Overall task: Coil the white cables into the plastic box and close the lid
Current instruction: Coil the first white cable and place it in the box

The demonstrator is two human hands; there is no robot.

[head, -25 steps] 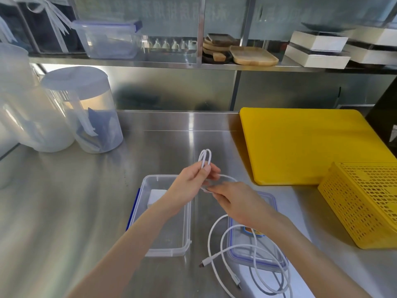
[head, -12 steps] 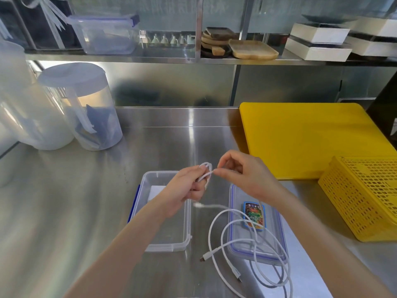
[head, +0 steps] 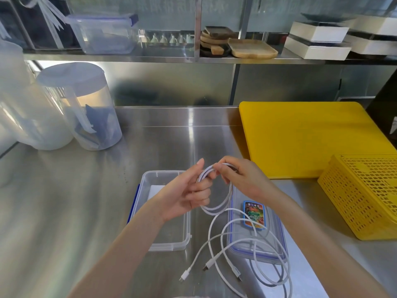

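A clear plastic box [head: 169,244] with a blue side clip stands open on the steel counter, a white pad inside it. Its lid [head: 277,252] lies flat to the right, a colourful sticker on top. My left hand [head: 187,194] grips a small coil of white cable [head: 217,209] above the gap between box and lid. My right hand [head: 240,177] pinches the top of the same coil. The cable's loose length and other white cables [head: 268,276] trail over the lid and counter, with plug ends near the front.
A yellow cutting board [head: 300,136] lies at the right rear, a yellow perforated basket [head: 365,194] beside it. Two clear lidded jugs [head: 86,108] stand at the left. A shelf above holds a plastic container, wooden trays and white boxes.
The coil has grown from a tight loop at my left fingertips to a wider hanging loop. My right hand moved up and over to the coil's top. The camera dipped slightly.
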